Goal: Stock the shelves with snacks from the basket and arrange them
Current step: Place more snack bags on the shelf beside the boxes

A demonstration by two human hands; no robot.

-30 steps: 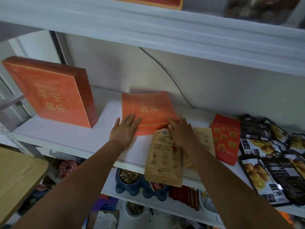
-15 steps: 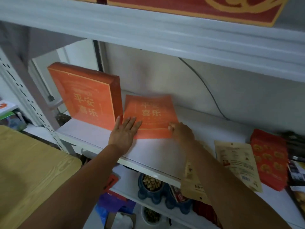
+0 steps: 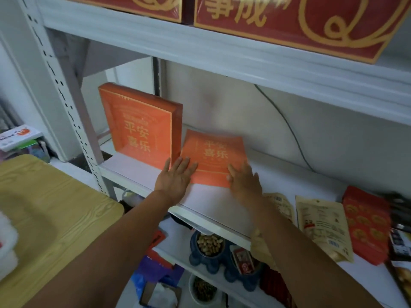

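Note:
An orange box with gold characters [image 3: 213, 155] lies flat on the white shelf [image 3: 213, 205], right beside a matching orange box [image 3: 139, 127] that stands upright at the shelf's left end. My left hand [image 3: 175, 177] rests flat, fingers straight, on the flat box's near left corner. My right hand [image 3: 243, 182] presses on its near right corner; it is blurred. Two tan snack pouches [image 3: 322, 225] and a red pouch [image 3: 367, 223] lie on the shelf to the right.
A wooden table [image 3: 51, 216] stands at the lower left. The shelf below holds a blue dish of peanuts [image 3: 209, 243]. Red gift boxes [image 3: 289, 21] sit on the shelf above. A black cable [image 3: 287, 127] runs down the back wall. Dark snack bags [image 3: 400, 241] lie at the far right.
Both hands have slid the flat orange box leftwards along the shelf until it lies against the upright box. The view has swung left with them.

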